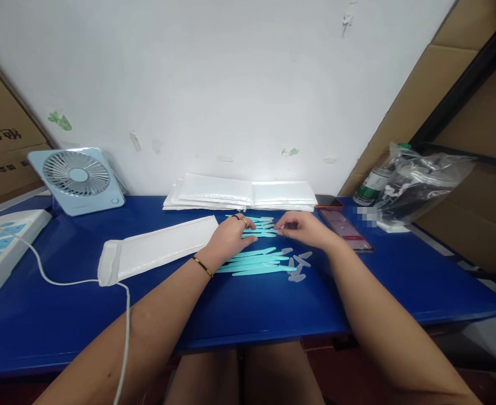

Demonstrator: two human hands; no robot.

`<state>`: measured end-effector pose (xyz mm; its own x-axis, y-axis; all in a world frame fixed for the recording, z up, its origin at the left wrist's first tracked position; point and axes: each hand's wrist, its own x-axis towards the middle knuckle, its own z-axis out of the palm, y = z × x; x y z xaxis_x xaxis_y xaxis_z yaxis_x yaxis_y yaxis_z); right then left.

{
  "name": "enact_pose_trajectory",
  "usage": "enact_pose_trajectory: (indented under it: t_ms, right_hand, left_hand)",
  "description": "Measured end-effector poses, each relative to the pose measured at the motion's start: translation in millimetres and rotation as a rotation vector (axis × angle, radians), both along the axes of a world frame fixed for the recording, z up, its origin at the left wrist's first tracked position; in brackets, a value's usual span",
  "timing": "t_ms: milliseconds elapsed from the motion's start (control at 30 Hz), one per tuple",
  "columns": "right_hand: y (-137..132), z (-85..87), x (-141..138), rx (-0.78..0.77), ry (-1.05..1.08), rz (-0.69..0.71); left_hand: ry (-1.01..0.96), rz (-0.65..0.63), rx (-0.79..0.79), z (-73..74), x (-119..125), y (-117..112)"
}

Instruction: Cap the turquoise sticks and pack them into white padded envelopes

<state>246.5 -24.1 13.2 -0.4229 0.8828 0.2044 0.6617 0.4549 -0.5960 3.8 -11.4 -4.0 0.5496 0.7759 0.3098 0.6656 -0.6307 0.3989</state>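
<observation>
A row of slim turquoise eyebrow razors (pixel 265 219) lies on the blue table between my hands. My left hand (pixel 231 233) is curled at the left end of this row, thumb and fingers closed around a razor. At the right end, my right hand (pixel 302 229) pinches thumb and index finger together at a razor's tip, on what looks like a clear cap; the fingers partly hide it. Closer to me lies a second group of turquoise razors (pixel 252 264). Several loose translucent caps (pixel 297 278) are scattered to its right.
A white padded mailer (pixel 159 247) lies left of my hands, and a stack of mailers (pixel 218 191) rests against the wall. A blue fan (pixel 79 177), power strip (pixel 7 242) and white cable (pixel 41 270) are left. Phone (pixel 345 228), bottle (pixel 372 185) and plastic bag (pixel 420 191) stand right.
</observation>
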Motion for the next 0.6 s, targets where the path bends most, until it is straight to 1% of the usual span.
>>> enact_pose_trajectory:
  t_ms: [33,133,200,233,300,433,500,600]
  right_hand:
    - [-2,4.4,6,-0.040,-0.011,0.032]
    - [-7,12.4,16,-0.195,-0.127,0.167]
    - [-7,12.2,15,-0.253,-0.191,0.205]
    - [-7,11.1,14,-0.266,-0.207,0.208]
    - [-5,8.6,13,-0.273,-0.220,0.188]
    - [-2,5.7,19,-0.281,-0.212,0.083]
    - [0,3.3,20,-0.254,-0.177,0.055]
    - [3,-3.0,15,-0.159,-0.128,0.063]
  left_hand:
    - [0.007,-0.048,-0.030,2.8,-3,-1]
    - [0.072,-0.194,-0.197,9.0,-10,-4]
    - [0.108,-0.218,-0.260,10.6,-11,-4]
    - [0.123,-0.215,-0.260,10.8,-12,-4]
    - [0.146,-0.201,-0.212,10.6,-11,-3]
    - [0.171,-0.173,-0.125,10.6,-9,-2]
    - [0.187,-0.163,-0.091,10.8,-8,-1]
    - [0.219,-0.154,-0.037,10.1,-5,-1]
